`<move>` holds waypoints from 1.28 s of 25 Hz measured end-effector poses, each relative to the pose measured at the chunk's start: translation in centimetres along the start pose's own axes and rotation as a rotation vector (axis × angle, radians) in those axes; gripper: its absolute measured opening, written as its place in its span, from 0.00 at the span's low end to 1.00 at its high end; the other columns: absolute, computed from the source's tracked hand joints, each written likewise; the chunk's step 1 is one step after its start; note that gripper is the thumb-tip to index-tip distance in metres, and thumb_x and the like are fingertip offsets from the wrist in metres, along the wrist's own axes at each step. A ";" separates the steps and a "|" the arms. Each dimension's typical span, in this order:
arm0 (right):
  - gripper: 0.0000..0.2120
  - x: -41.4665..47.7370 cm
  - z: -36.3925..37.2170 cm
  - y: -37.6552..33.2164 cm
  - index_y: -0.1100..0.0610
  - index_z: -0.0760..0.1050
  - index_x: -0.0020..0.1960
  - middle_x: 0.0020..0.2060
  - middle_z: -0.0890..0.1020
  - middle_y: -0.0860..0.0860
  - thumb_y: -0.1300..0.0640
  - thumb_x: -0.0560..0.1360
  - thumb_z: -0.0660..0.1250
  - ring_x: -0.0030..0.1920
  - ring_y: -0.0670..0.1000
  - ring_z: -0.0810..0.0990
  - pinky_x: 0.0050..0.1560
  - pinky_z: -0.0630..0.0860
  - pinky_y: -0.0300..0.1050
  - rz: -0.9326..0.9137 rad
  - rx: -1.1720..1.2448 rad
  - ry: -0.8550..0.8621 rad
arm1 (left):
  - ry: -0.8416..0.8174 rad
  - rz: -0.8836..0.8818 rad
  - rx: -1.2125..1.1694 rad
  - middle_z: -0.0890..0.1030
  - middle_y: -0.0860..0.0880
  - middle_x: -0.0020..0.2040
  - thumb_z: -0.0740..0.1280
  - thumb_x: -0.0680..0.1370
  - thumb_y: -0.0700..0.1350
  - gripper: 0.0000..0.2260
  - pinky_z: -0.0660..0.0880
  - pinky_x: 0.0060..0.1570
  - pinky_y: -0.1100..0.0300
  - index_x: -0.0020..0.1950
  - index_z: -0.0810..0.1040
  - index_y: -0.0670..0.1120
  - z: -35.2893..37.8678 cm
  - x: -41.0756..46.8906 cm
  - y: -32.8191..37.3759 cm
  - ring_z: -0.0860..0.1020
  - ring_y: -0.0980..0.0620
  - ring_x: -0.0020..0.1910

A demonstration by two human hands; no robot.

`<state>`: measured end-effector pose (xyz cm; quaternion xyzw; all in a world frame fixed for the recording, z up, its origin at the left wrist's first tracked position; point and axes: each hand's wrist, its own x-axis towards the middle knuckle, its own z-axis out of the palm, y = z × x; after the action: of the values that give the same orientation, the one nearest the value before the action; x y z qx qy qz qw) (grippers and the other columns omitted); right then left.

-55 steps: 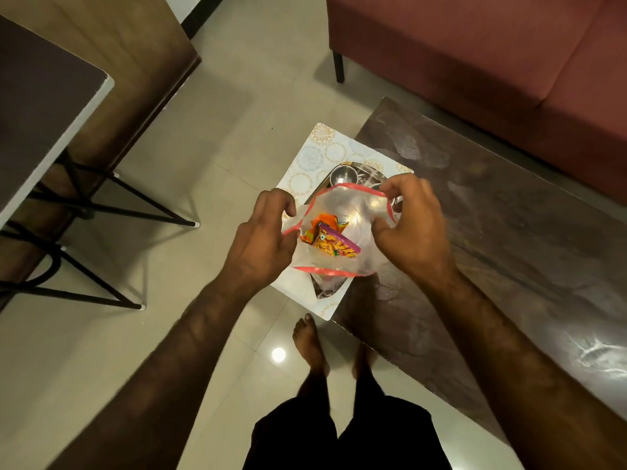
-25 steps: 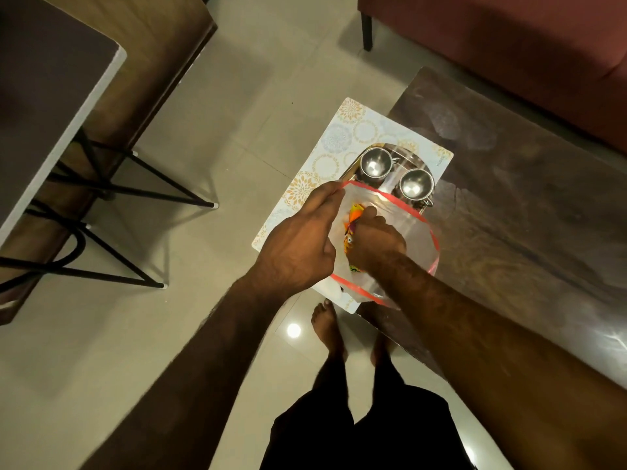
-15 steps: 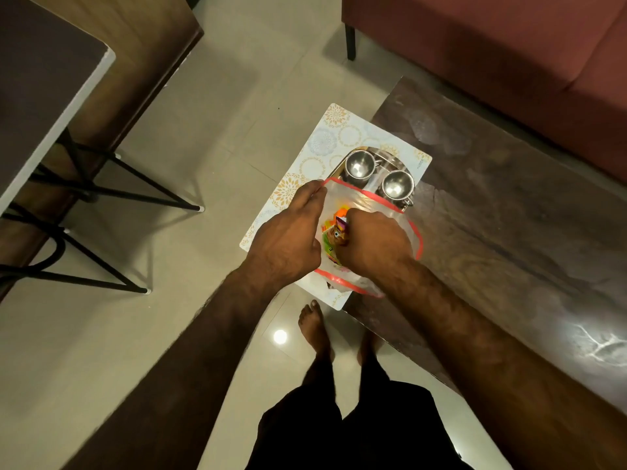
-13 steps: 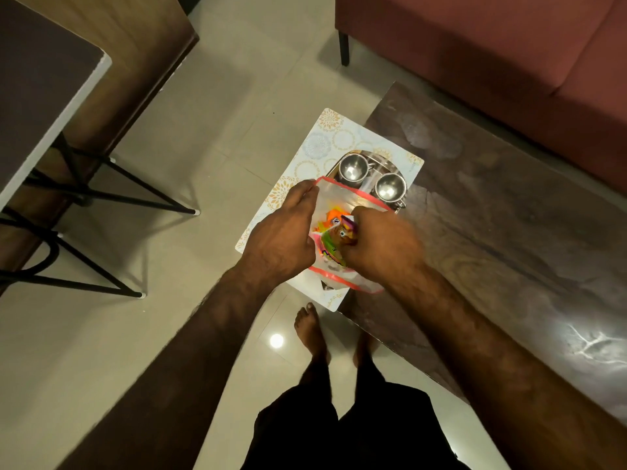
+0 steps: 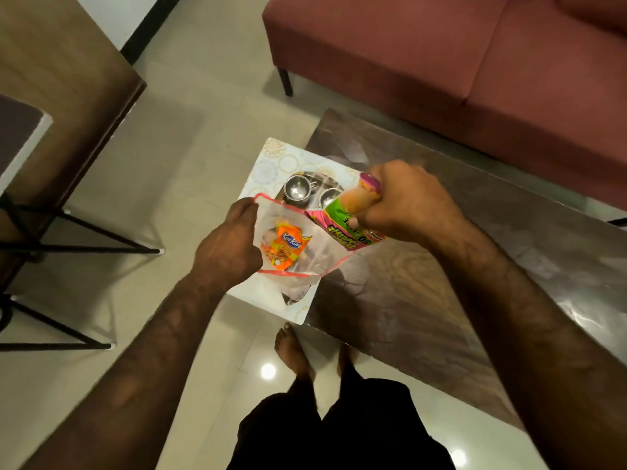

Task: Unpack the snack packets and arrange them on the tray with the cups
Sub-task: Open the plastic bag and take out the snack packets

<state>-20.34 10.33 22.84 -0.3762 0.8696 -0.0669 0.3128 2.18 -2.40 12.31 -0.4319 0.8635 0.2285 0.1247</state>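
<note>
The fingers (image 5: 364, 220) of the right hand (image 5: 407, 201) are wrapping tightly round a green and pink snack packet (image 5: 346, 217), which is hanging just above the mouth of the clear bag (image 5: 312, 256) and in front of the cups. The left hand (image 5: 230, 245) is pinching the red-edged rim of that bag, its fingers closed on the plastic and holding the mouth wide. Inside the bag an orange snack packet (image 5: 286, 245) is lying crumpled near the bottom; whether anything else is sitting under it I cannot tell.

Beyond the bag, two steel cups (image 5: 297, 189) are standing side by side on the tray (image 5: 314, 176), which is resting on a patterned mat (image 5: 271, 164) at the end of the dark tabletop (image 5: 441, 283). Most of the tray is hiding behind the bag and the packet, but no packet is showing on the visible part.

So the unpacking seems to be only at its start: one packet is out and in hand, not yet set down, and at least one is waiting in the bag. Arranging them beside the cups is all to come.
</note>
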 end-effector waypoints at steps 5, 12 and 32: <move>0.20 0.4 -0.9 3.5 0.52 0.81 0.59 0.52 0.85 0.51 0.49 0.70 0.80 0.51 0.54 0.82 0.51 0.77 0.45 0.052 0.018 0.026 | -0.008 -0.021 0.017 0.60 0.49 0.79 0.67 0.70 0.35 0.36 0.78 0.56 0.42 0.78 0.62 0.44 -0.9 1.4 1.7 0.75 0.38 0.66; 0.22 4.3 2.4 10.2 0.55 0.81 0.59 0.53 0.84 0.54 0.51 0.69 0.80 0.56 0.59 0.84 0.56 0.81 0.49 0.158 -0.092 -0.096 | -0.009 -0.033 0.083 0.63 0.45 0.79 0.68 0.71 0.35 0.37 0.73 0.64 0.41 0.79 0.61 0.42 -0.7 2.8 5.3 0.66 0.38 0.73; 0.20 15.7 17.6 10.4 0.57 0.74 0.71 0.68 0.77 0.60 0.51 0.82 0.67 0.69 0.64 0.77 0.69 0.76 0.57 0.091 -0.095 -0.205 | -0.011 -0.054 0.039 0.64 0.47 0.79 0.66 0.70 0.34 0.38 0.74 0.66 0.44 0.79 0.61 0.45 0.6 4.5 5.6 0.67 0.42 0.74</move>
<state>-24.38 8.85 -2.57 -0.3556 0.8515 0.0274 0.3844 -5.04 -2.28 11.53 -0.4512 0.8552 0.2107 0.1438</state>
